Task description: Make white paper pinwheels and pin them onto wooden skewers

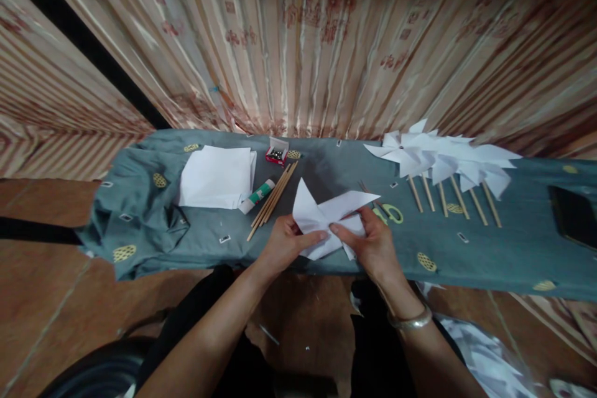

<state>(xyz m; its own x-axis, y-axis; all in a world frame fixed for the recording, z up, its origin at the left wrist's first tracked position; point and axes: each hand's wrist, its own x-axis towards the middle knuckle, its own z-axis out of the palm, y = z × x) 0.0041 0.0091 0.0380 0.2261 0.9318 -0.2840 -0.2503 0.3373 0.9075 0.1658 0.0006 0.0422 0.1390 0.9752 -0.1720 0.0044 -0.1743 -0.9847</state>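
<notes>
A white folded paper pinwheel (pixel 321 214) is held over the front of the cloth-covered table. My left hand (pixel 290 241) grips its left side, with the thumb pressed near the centre. From the right, my right hand (pixel 368 235) pinches the paper, its thumb also close to the middle; a bracelet is on that wrist. The pinwheel's blades fan out between the two hands. Just beyond my right hand lie scissors (pixel 392 214) with light green handles, partly hidden by the paper and hand. Several thin wooden sticks (pixel 275 199) lie left of the pinwheel.
A glue stick (pixel 258 196) lies beside a stack of white paper (pixel 217 177). Behind them stands a small open red box (pixel 277 152) of tacks. Several finished pinwheels on sticks (pixel 448 161) lie at right, near a dark phone (pixel 573 214). A curtain hangs behind the table.
</notes>
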